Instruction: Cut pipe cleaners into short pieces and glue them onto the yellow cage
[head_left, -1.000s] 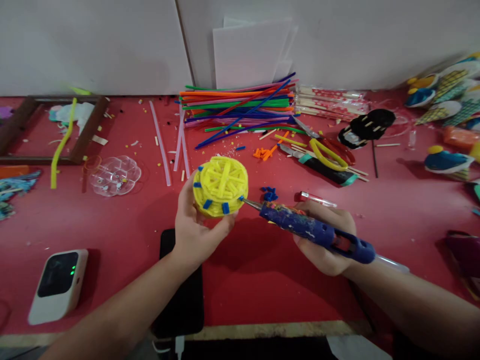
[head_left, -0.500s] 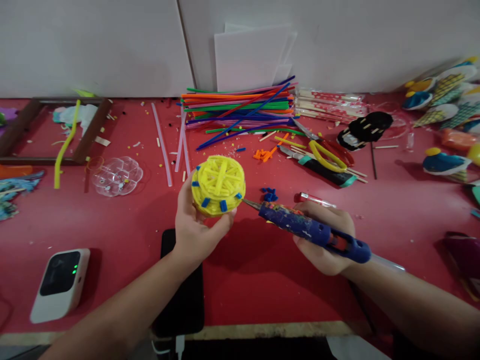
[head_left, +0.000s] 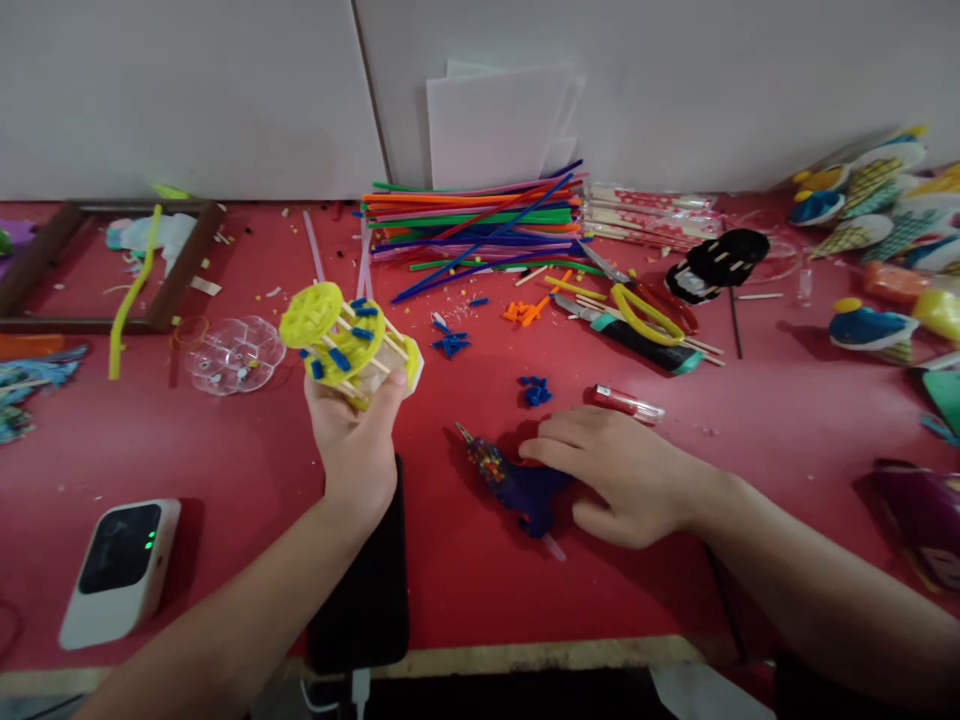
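My left hand (head_left: 356, 440) is closed round a yellow round model (head_left: 352, 345) with wooden sticks between its tiers and small blue pieces on it. The model is tilted, its top disc toward the left and a white base at its right. A blue glue gun (head_left: 517, 490) lies on the red table, its tip toward the upper left. Beside its handle is my right hand (head_left: 607, 470), fingers apart; the fingertips are at the handle's edge. Small blue pieces (head_left: 535, 391) lie in a pile above the glue gun, and more blue pieces (head_left: 451, 341) lie right of the model.
Colourful pipe cleaners (head_left: 472, 225) lie along the wall. Pliers (head_left: 649, 345), orange bits (head_left: 525, 312) and a red-capped tube (head_left: 626, 403) are at the right. A black phone (head_left: 364, 600) and a white device (head_left: 120, 570) lie near the front; a brown frame (head_left: 191, 255) is far left.
The glue gun has gone from my right hand's hold down onto the table, and that hand has opened. My left hand has moved left and tilted the model sideways, showing its tiers.
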